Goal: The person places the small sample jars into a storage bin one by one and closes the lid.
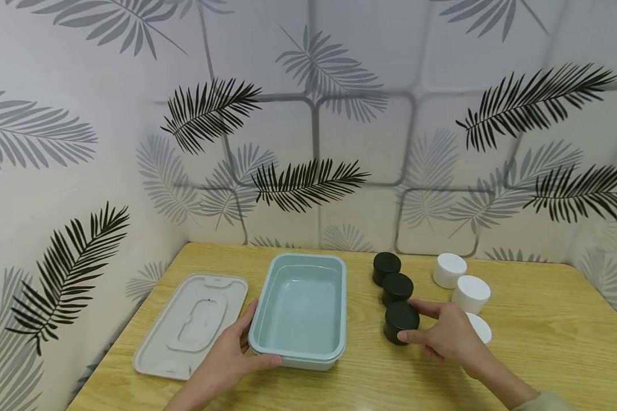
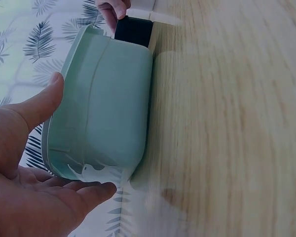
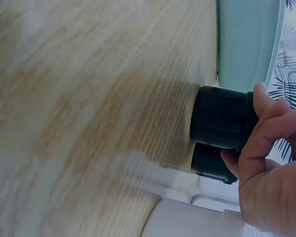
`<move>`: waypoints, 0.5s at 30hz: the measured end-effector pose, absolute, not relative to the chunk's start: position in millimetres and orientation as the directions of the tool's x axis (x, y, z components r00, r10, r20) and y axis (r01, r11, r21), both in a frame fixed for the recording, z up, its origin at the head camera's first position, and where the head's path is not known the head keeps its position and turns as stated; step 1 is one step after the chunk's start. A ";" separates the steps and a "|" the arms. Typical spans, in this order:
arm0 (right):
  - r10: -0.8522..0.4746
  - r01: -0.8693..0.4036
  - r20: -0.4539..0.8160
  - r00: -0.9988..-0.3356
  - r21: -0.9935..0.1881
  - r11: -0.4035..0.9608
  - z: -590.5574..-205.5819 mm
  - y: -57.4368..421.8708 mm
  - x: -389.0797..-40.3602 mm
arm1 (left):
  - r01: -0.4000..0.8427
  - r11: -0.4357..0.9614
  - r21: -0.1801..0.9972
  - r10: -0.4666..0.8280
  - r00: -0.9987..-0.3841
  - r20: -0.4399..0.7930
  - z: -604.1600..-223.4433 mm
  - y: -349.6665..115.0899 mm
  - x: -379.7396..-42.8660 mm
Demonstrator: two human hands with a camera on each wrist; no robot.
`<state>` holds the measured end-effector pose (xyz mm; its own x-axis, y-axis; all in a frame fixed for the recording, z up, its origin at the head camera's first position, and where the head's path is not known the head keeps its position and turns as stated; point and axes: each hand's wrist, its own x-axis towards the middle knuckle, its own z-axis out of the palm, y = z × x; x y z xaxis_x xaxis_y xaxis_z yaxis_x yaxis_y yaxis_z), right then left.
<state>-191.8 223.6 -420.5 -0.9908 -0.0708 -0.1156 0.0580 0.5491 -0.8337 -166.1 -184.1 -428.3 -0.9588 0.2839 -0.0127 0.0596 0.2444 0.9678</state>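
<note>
3 black jars (image 1: 397,289), right hand (image 1: 448,335) gripping nearest

No text, label, brand, number or sign can be read in any of the three views: none on the tub (image 1: 303,319), the black jars (image 1: 402,318), the white jars (image 1: 471,294), the table (image 1: 370,377) or the patterned wall (image 1: 360,228). The lid (image 1: 197,325) shows a few dark specks, too small to tell whether they are print.
</note>
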 end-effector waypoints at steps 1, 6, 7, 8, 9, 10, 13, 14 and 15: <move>-0.066 0.062 -0.116 -0.991 -0.836 0.545 -420.7 223.6 -192.1 | 0.059 0.244 0.968 0.286 -0.958 -0.014 -428.4 -184.1 -166.1; -0.049 0.013 -0.054 -0.997 -0.791 0.611 -423.4 224.1 -192.9 | 0.049 0.247 0.968 0.280 -0.960 -0.023 -429.5 -183.6 -166.2; -0.045 0.003 -0.040 -0.998 -0.779 0.627 -423.8 224.0 -192.6 | 0.044 0.245 0.969 0.277 -0.960 -0.027 -429.7 -183.6 -166.1; -0.044 -0.010 -0.025 -0.999 -0.764 0.645 -424.4 224.1 -192.4 | 0.040 0.244 0.969 0.274 -0.961 -0.030 -430.0 -183.7 -166.1; -0.042 -0.018 -0.012 -0.999 -0.752 0.659 -424.6 224.0 -191.9 | 0.036 0.243 0.969 0.273 -0.961 -0.033 -429.9 -183.7 -165.9; -0.041 -0.020 -0.010 -0.999 -0.746 0.666 -424.7 223.9 -191.6 | 0.033 0.239 0.971 0.273 -0.961 -0.034 -429.9 -183.8 -165.9; -0.037 -0.020 -0.006 -0.999 -0.745 0.667 -423.0 223.3 -190.7 | 0.031 0.223 0.974 0.282 -0.959 -0.034 -429.9 -184.3 -165.9; -0.041 -0.026 -0.002 -0.999 -0.745 0.666 -421.5 223.0 -190.5 | 0.032 0.216 0.976 0.285 -0.958 -0.032 -429.9 -184.2 -165.7; -0.047 -0.035 0.004 -0.999 -0.745 0.666 -419.2 222.6 -190.3 | 0.033 0.206 0.978 0.289 -0.957 -0.029 -429.9 -184.1 -165.4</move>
